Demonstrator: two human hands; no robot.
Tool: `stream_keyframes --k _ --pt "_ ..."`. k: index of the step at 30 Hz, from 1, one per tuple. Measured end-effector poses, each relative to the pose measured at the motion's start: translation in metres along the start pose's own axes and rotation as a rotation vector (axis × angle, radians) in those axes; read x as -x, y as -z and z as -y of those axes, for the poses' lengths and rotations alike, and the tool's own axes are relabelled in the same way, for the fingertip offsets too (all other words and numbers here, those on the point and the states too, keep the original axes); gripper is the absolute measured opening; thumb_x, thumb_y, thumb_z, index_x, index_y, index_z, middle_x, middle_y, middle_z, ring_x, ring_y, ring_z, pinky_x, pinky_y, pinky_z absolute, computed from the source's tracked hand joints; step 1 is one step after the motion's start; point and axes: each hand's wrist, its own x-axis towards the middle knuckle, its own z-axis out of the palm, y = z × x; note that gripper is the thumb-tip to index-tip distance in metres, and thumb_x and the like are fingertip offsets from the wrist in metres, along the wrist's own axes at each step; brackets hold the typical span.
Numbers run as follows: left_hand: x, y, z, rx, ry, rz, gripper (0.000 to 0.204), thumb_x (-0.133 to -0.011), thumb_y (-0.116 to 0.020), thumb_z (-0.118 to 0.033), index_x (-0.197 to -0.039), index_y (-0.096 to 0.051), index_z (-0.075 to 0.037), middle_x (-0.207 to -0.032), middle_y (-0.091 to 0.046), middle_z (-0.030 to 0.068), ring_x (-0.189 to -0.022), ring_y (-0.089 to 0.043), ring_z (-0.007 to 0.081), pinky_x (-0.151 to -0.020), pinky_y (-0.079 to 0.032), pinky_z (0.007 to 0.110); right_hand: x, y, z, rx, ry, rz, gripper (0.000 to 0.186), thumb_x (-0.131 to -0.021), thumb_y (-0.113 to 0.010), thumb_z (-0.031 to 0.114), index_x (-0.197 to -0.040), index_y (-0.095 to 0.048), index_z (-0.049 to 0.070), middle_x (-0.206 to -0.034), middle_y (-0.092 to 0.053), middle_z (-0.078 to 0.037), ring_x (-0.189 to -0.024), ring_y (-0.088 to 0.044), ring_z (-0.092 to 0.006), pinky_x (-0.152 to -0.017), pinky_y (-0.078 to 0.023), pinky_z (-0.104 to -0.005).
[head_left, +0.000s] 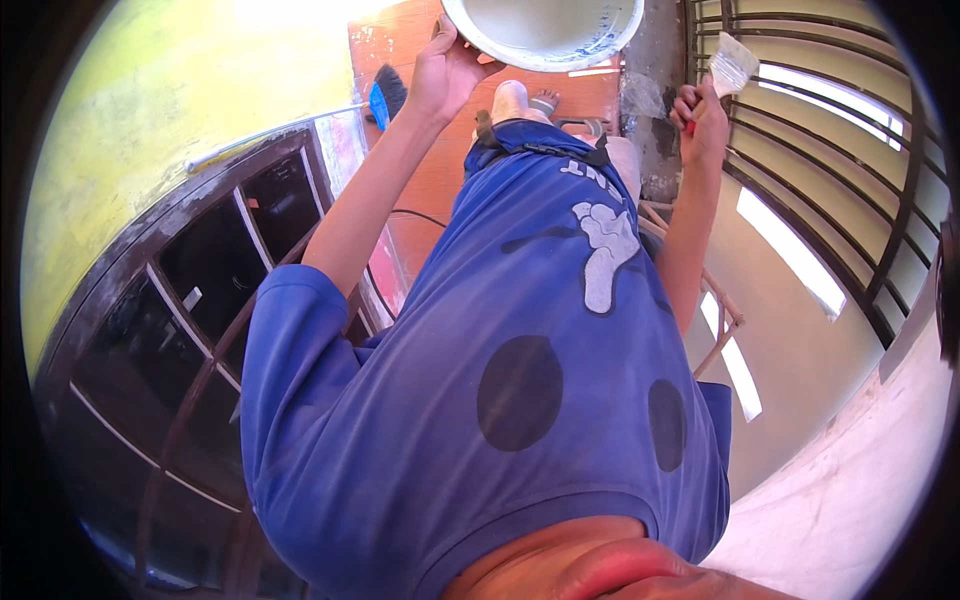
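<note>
My left hand grips the rim of a round white bucket holding pale paint, raised near the top of the view. My right hand is closed around the red handle of a flat paintbrush with pale bristles, lifted beside a dark metal grille. My blue shirt fills the middle of the view and hides most of my legs. One bare foot shows below the bucket, on an orange-brown floor.
A dark metal grille curves along the right. A dark-framed glass window with bars is at the left, under a yellow-green wall. A blue broom with a long metal handle leans near the window. A wooden frame stands below me.
</note>
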Motion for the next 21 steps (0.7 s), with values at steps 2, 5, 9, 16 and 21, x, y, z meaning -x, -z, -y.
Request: stream_keyframes --k 2,5,9,16,21 --pt "-0.017 -0.007 0.009 0.088 0.047 0.119 0.047 -0.112 -0.023 -0.038 -0.152 -0.032 -0.015 -0.147 -0.045 0.0098 -0.129 -0.049 0.0249 -0.109 -0.042 0.054 0.007 -0.028 0.001 0.042 0.059 -0.166 0.028 -0.105 -0.055 0.031 -0.108 -0.054 0.003 -0.095 -0.065 -0.010 -0.072 -0.060 -0.0165 -0.064 -0.053 -0.0314" --pt "-0.027 -0.040 0.036 0.182 0.059 0.107 0.047 -0.112 -0.023 -0.039 -0.152 -0.033 -0.015 -0.146 -0.046 0.0095 -0.129 -0.048 0.0254 -0.108 -0.042 0.054 0.023 -0.053 0.006 -0.041 0.146 -0.103 0.033 -0.107 -0.048 0.028 -0.123 -0.049 -0.001 -0.117 -0.063 -0.017 -0.105 -0.065 -0.0261 -0.088 -0.057 -0.0430" --pt "-0.028 -0.073 0.058 0.250 0.018 0.057 0.036 -0.110 -0.032 -0.043 -0.128 -0.047 -0.015 -0.130 -0.054 0.0070 -0.107 -0.057 0.0230 -0.101 -0.048 0.057 0.047 -0.050 0.011 -0.256 0.195 -0.147 0.040 -0.110 -0.038 0.028 -0.134 -0.041 -0.004 -0.129 -0.056 -0.023 -0.118 -0.058 -0.0314 -0.096 -0.055 -0.0467" --pt "-0.021 -0.083 0.087 0.027 0.217 0.212 0.056 -0.110 -0.028 -0.046 -0.154 -0.031 -0.010 -0.154 -0.039 0.0126 -0.138 -0.043 0.0299 -0.113 -0.038 0.054 0.073 -0.010 -0.007 -0.492 0.247 -0.127 0.031 -0.110 -0.039 0.032 -0.105 -0.052 0.005 -0.117 -0.060 -0.012 -0.115 -0.059 -0.0261 -0.101 -0.049 -0.0497" --pt "-0.015 -0.002 0.051 -0.794 0.413 0.376 0.050 -0.109 -0.037 -0.044 -0.135 -0.056 -0.007 -0.128 -0.063 0.0101 -0.113 -0.063 0.0263 -0.100 -0.049 0.045 0.083 0.019 -0.030 -0.516 0.280 -0.161 0.033 -0.110 -0.039 0.033 -0.117 -0.052 0.003 -0.116 -0.060 -0.011 -0.113 -0.059 -0.0259 -0.100 -0.049 -0.0495"
